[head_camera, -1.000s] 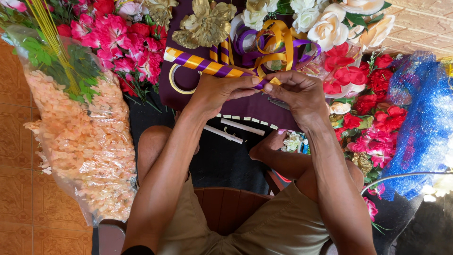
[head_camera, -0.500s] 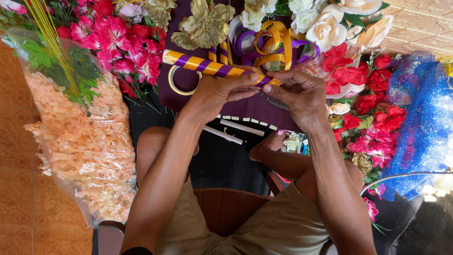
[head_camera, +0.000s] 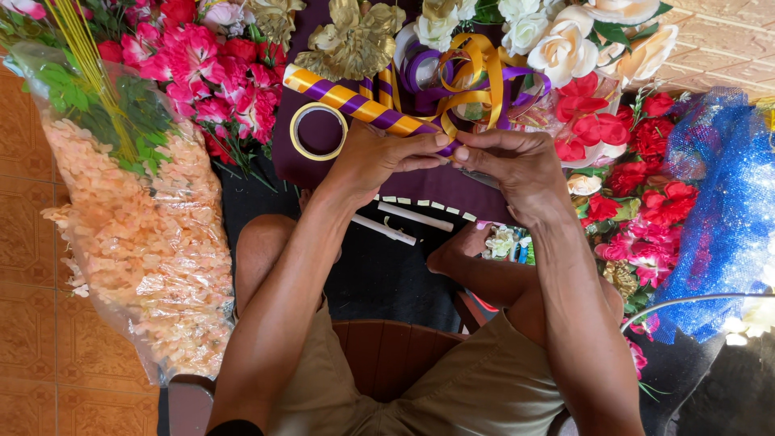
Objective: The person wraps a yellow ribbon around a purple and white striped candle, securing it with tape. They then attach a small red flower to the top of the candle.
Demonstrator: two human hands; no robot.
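While the left hand (head_camera: pixel 375 157) is clasping the striped stick (head_camera: pixel 355 102), the right hand (head_camera: pixel 513 165), having closed in, is pinching purple ribbon (head_camera: pixel 449 148) against its end, suggesting continued wrapping.

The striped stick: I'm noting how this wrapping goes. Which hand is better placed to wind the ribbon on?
Probably the right hand: its fingertips meet the ribbon at the end of the striped stick, while the left hand grips the stick itself.

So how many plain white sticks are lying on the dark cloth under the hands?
2. One white stick lies below the left hand; the other white stick lies just right of it, nearer the right hand. More may be hidden under the hands.
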